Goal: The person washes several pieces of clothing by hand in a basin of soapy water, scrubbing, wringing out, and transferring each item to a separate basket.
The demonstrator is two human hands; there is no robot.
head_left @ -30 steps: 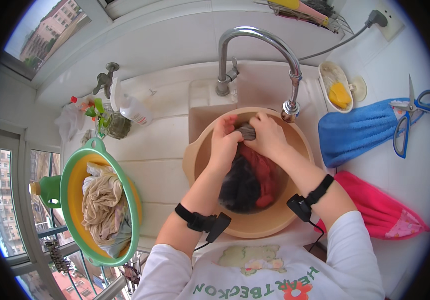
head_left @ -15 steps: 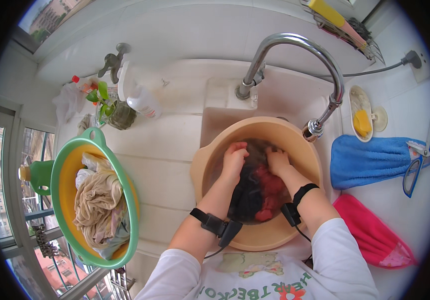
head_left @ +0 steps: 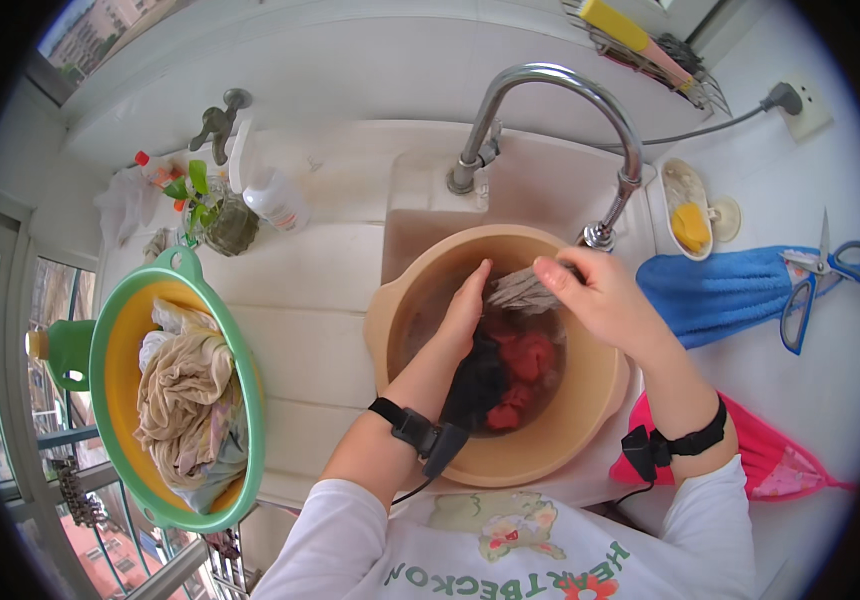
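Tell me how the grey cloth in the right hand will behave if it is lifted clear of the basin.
The grey cloth bunches into folds in the right hand, so it is probably floppy and would droop. It hangs over the tan basin of soaking red and dark laundry, so it is likely wet, heavy for its size, and may drip.

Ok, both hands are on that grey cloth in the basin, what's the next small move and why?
Probably draw the grey cloth between the left hand and right hand and rub it: it is lifted at the beige basin rim, above the red and black clothes below.
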